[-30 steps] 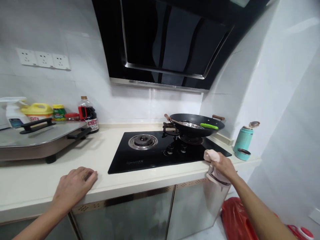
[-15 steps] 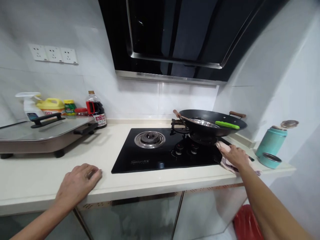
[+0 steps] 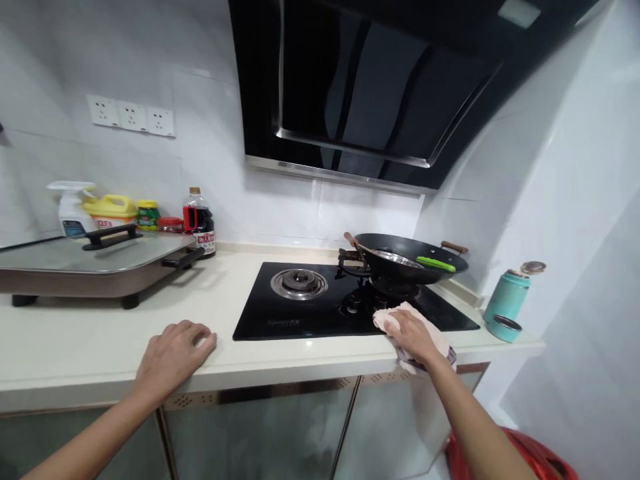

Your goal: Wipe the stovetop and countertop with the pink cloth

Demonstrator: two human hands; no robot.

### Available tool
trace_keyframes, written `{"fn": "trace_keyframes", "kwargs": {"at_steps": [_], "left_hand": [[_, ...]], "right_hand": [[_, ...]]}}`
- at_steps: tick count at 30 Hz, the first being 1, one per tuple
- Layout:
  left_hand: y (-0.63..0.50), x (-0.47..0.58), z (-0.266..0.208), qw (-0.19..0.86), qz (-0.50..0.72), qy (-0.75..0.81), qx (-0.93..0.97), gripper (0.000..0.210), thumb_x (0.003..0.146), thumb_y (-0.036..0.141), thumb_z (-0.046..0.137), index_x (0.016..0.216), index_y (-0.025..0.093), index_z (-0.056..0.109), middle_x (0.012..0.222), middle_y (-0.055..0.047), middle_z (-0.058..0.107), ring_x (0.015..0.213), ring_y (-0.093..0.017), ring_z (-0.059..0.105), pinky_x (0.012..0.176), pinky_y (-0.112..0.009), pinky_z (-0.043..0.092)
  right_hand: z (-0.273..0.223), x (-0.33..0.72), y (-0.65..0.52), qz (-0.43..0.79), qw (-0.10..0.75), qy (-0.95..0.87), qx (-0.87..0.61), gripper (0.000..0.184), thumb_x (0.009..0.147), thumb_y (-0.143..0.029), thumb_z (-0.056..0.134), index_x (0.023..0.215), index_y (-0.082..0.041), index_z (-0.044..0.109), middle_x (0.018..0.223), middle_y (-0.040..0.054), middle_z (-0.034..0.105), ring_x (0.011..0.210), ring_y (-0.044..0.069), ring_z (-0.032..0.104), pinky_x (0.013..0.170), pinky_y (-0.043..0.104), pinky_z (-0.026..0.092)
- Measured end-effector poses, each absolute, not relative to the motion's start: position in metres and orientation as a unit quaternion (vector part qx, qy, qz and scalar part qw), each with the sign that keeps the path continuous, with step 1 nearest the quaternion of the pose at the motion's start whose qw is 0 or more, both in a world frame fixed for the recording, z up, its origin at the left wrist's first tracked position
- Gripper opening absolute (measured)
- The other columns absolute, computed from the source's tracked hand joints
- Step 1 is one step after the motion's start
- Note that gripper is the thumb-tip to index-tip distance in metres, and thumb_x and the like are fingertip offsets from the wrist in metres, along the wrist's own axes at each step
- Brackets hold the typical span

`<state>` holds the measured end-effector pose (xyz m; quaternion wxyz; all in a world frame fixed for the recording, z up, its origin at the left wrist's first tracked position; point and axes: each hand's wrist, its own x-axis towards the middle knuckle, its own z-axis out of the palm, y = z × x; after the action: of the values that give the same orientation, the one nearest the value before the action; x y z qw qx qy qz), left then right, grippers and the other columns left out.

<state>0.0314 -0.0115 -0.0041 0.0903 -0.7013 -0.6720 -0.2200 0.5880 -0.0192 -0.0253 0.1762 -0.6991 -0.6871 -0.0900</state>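
Note:
My right hand (image 3: 413, 335) presses a pale pink cloth (image 3: 434, 333) onto the front edge of the black gas hob (image 3: 300, 325), beside its control knobs; the fingers are closed on the cloth. Part of the cloth hangs over the counter's front edge. My left hand (image 3: 175, 352) rests on the cream counter (image 3: 227, 303) to the left of the hob, fingers loosely curled, thumb apart, holding nothing that I can see. On the right burner sits a black wok (image 3: 415, 272) with wooden handles. A green-handled utensil (image 3: 436, 265) and a shiny metal piece lie inside it.
An electric pan with a glass lid (image 3: 125, 263) stands at the left. Behind it are a spray bottle (image 3: 74, 210), yellow jug (image 3: 113, 208) and dark sauce bottle (image 3: 200, 223). A teal flask (image 3: 507, 297) and its cup (image 3: 504, 329) stand right. The range hood (image 3: 340, 100) overhangs.
My right hand has moved the cloth leftward along the hob's front edge, from the right end to near the knobs. My left hand stays on the counter. The view has shifted slightly.

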Motion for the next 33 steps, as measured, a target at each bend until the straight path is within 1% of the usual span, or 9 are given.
{"fn": "trace_keyframes", "kwargs": {"at_steps": [8, 15, 19, 21, 23, 25, 27, 30, 33], "left_hand": [[-0.020, 0.036, -0.002, 0.097, -0.224, -0.671, -0.700, 0.038, 0.091, 0.043, 0.044, 0.093, 0.025, 0.077, 0.109, -0.008, 0.074, 0.106, -0.030, 0.062, 0.084, -0.039, 0.041], [-0.025, 0.040, -0.003, 0.112, -0.233, -0.675, -0.691, 0.031, 0.093, 0.038, 0.049, 0.092, 0.024, 0.077, 0.107, -0.007, 0.074, 0.106, -0.028, 0.062, 0.086, -0.039, 0.040], [-0.028, 0.041, -0.003, 0.107, -0.234, -0.677, -0.690, 0.029, 0.093, 0.037, 0.050, 0.092, 0.024, 0.077, 0.107, -0.007, 0.074, 0.107, -0.027, 0.061, 0.088, -0.038, 0.040], [-0.030, 0.042, -0.003, 0.102, -0.235, -0.679, -0.688, 0.029, 0.094, 0.037, 0.051, 0.091, 0.024, 0.076, 0.107, -0.007, 0.074, 0.107, -0.027, 0.061, 0.088, -0.038, 0.039], [-0.031, 0.042, -0.002, 0.099, -0.239, -0.682, -0.684, 0.028, 0.094, 0.037, 0.051, 0.090, 0.024, 0.076, 0.107, -0.007, 0.074, 0.107, -0.027, 0.061, 0.088, -0.038, 0.039], [-0.032, 0.043, -0.002, 0.097, -0.247, -0.683, -0.681, 0.028, 0.094, 0.036, 0.052, 0.089, 0.024, 0.076, 0.106, -0.007, 0.075, 0.106, -0.027, 0.062, 0.088, -0.039, 0.039], [-0.032, 0.044, -0.002, 0.094, -0.256, -0.682, -0.678, 0.028, 0.093, 0.036, 0.052, 0.088, 0.024, 0.076, 0.105, -0.008, 0.075, 0.106, -0.027, 0.062, 0.089, -0.040, 0.039], [-0.031, 0.044, -0.002, 0.093, -0.264, -0.682, -0.676, 0.029, 0.095, 0.037, 0.051, 0.088, 0.023, 0.076, 0.105, -0.008, 0.075, 0.105, -0.027, 0.062, 0.090, -0.040, 0.040], [-0.031, 0.041, -0.004, 0.086, -0.272, -0.681, -0.674, 0.036, 0.098, 0.040, 0.046, 0.087, 0.023, 0.075, 0.105, -0.008, 0.075, 0.107, -0.028, 0.062, 0.091, -0.039, 0.041]], "right_hand": [[-0.028, 0.478, -0.036, -0.046, 0.226, -0.781, -0.581, 0.048, 0.099, -0.041, 0.046, 0.136, -0.017, 0.063, 0.148, 0.0153, 0.056, 0.137, 0.029, 0.050, 0.118, 0.044, 0.036], [-0.015, 0.421, -0.004, 0.020, 0.247, -0.840, -0.482, 0.040, 0.093, -0.029, 0.052, 0.130, -0.020, 0.065, 0.138, 0.0107, 0.062, 0.126, 0.023, 0.057, 0.112, 0.036, 0.041], [-0.003, 0.409, 0.021, 0.029, 0.226, -0.818, -0.528, 0.037, 0.094, -0.032, 0.054, 0.128, -0.023, 0.065, 0.131, 0.0073, 0.065, 0.121, 0.019, 0.059, 0.108, 0.031, 0.042], [0.002, 0.404, 0.032, 0.012, 0.212, -0.780, -0.588, 0.043, 0.094, -0.034, 0.053, 0.134, -0.021, 0.062, 0.138, 0.0107, 0.061, 0.130, 0.022, 0.054, 0.113, 0.034, 0.037], [0.005, 0.396, 0.042, -0.003, 0.208, -0.732, -0.649, 0.051, 0.095, -0.037, 0.050, 0.140, -0.014, 0.057, 0.145, 0.0193, 0.055, 0.138, 0.031, 0.048, 0.117, 0.047, 0.032], [0.007, 0.381, 0.050, -0.007, 0.202, -0.694, -0.691, 0.053, 0.095, -0.039, 0.047, 0.137, -0.008, 0.057, 0.141, 0.0272, 0.056, 0.135, 0.039, 0.049, 0.112, 0.057, 0.033], [0.009, 0.359, 0.054, -0.007, 0.195, -0.678, -0.709, 0.051, 0.096, -0.040, 0.043, 0.130, -0.007, 0.061, 0.130, 0.0295, 0.062, 0.127, 0.041, 0.055, 0.106, 0.058, 0.037], [0.011, 0.314, 0.049, -0.011, 0.195, -0.709, -0.678, 0.047, 0.097, -0.040, 0.041, 0.125, -0.009, 0.063, 0.125, 0.0270, 0.065, 0.123, 0.038, 0.057, 0.105, 0.053, 0.038], [0.008, 0.263, 0.032, -0.010, 0.197, -0.769, -0.608, 0.041, 0.097, -0.041, 0.045, 0.124, -0.017, 0.064, 0.131, 0.0178, 0.064, 0.125, 0.031, 0.055, 0.106, 0.045, 0.038]]}}
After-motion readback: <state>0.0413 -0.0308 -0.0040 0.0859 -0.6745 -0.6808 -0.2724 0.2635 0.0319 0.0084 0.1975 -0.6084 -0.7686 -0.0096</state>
